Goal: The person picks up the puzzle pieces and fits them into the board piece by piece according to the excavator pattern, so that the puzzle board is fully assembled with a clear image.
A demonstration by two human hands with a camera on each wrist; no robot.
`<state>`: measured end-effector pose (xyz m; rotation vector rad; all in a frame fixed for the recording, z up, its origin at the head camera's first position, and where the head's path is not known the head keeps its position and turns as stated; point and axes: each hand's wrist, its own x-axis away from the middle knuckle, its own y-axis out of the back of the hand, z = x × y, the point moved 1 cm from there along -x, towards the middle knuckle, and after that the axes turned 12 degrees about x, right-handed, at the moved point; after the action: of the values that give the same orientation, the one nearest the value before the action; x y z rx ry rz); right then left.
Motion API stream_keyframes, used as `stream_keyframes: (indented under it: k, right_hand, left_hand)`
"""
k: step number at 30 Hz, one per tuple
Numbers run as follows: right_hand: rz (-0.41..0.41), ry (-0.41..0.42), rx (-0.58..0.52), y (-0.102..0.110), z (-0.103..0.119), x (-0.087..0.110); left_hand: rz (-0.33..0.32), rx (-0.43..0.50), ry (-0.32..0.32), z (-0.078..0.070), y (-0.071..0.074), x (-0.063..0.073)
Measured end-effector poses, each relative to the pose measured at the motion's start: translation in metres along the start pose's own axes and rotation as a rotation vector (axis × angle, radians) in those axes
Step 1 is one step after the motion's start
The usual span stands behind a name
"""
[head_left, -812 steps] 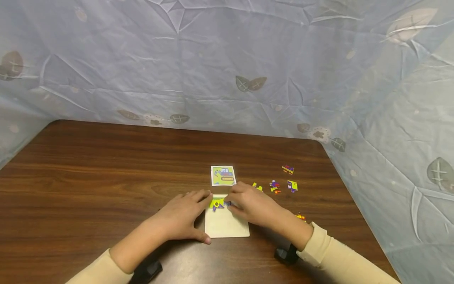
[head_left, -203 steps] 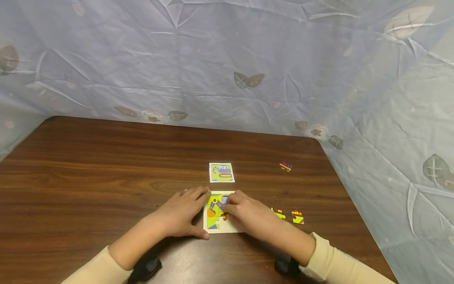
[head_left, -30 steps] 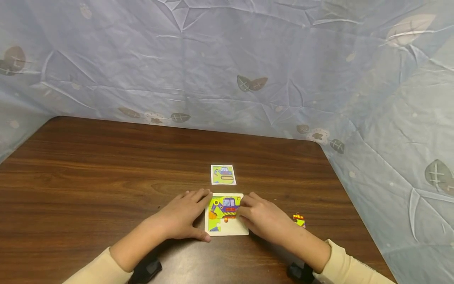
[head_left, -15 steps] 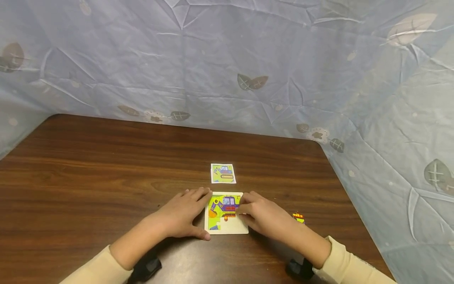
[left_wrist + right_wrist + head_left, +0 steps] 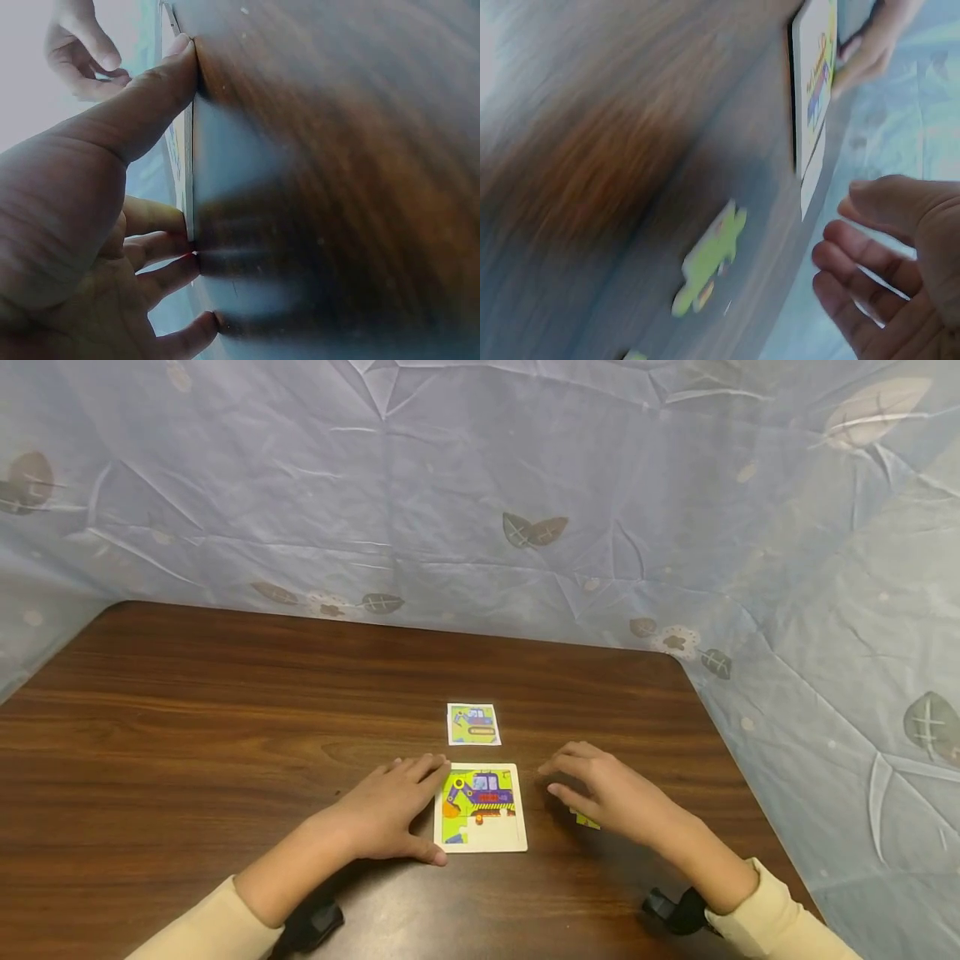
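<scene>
A jigsaw board (image 5: 498, 837) lies in front of me with a digger picture filling its upper part and left side; bare cream backing shows at the lower right. My left hand (image 5: 390, 810) rests along the board's left edge, thumb at the near corner. In the left wrist view its fingertips touch the table beside the board's edge (image 5: 188, 172). Right of the board, my right hand (image 5: 615, 789) hovers over the table with loosely bent fingers, nothing between them. Partly under it lies a green jigsaw piece (image 5: 587, 820), seen whole in the right wrist view as a knobbed piece (image 5: 711, 259).
Behind the board lies a small white-bordered picture card (image 5: 474, 724) showing the same digger. Another green piece (image 5: 635, 355) just enters the right wrist view's bottom edge. A patterned grey-blue curtain (image 5: 450, 485) hangs round the far and right sides of the brown table (image 5: 225, 693).
My right hand has left the board's right edge and moved right, over a loose piece. My left hand stays put. Since the oldest frame, several pieces have gone onto the board.
</scene>
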<state>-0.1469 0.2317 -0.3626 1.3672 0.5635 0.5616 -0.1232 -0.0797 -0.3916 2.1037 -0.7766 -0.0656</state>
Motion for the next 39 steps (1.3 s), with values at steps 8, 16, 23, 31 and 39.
stream_keyframes:
  k: [8,16,23,31,39]
  right_hand:
    - [0.075,-0.092,0.016,0.003,-0.024,0.022]
    - [0.13,-0.165,0.029,-0.001,-0.029,0.04]
    - [0.127,-0.177,0.043,-0.008,-0.026,0.046]
    - [0.072,-0.12,0.067,-0.013,-0.023,0.046]
    - [0.074,-0.132,0.111,-0.011,-0.018,0.044]
  left_hand:
    - [-0.007,-0.006,-0.007,0.001,0.002,0.001]
    - [-0.007,-0.011,-0.009,0.001,0.003,0.002]
    - [-0.01,-0.006,-0.01,0.002,0.002,0.002]
    - [-0.008,-0.002,-0.005,0.002,0.001,0.003]
    - [0.004,-0.005,0.0,0.0,0.0,0.001]
